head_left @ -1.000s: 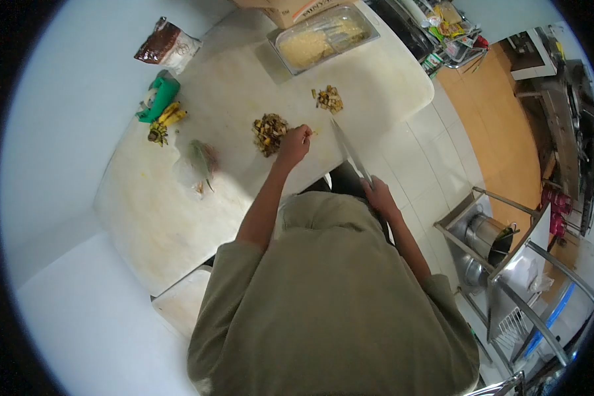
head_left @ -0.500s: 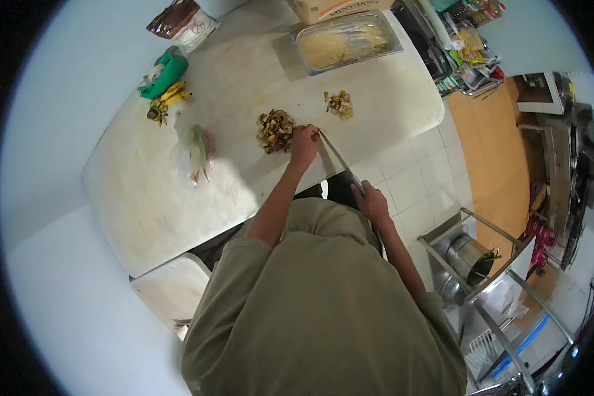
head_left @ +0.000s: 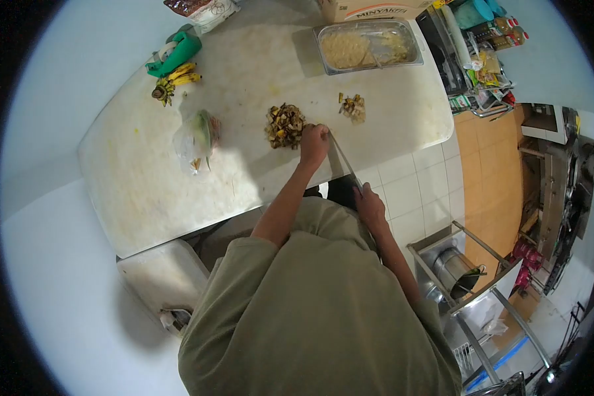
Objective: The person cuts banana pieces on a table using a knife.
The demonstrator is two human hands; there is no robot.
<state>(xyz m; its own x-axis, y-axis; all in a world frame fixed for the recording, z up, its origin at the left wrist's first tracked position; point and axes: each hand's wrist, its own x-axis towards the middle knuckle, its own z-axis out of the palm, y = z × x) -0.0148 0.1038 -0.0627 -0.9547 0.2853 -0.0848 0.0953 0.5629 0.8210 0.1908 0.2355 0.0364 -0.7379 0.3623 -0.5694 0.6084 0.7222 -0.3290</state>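
Note:
My right hand (head_left: 371,208) is closed around the handle of a long knife (head_left: 343,156), whose blade slants up and left toward my other hand. Close to the blade's tip, my left hand (head_left: 315,142) has its fingers pressed together over the white table (head_left: 237,86). What those fingers hold, if anything, is too small to make out. Just left of them lies a heap of chopped brown and yellow pieces (head_left: 285,125). A smaller group of pale chopped pieces (head_left: 353,109) sits farther back to the right.
A metal tray (head_left: 420,58) with pale, mushy food stands at the back, before a cardboard box (head_left: 369,9). Bananas (head_left: 183,74), a green tape dispenser (head_left: 181,53) and a plastic bag (head_left: 198,142) are on the left. A metal rack with a pot (head_left: 452,267) stands at lower right.
The view has shifted a little, so the table's things appear slightly farther right. Both hands keep nearly the same places, and the knife stays in my right hand with its angle slightly altered.

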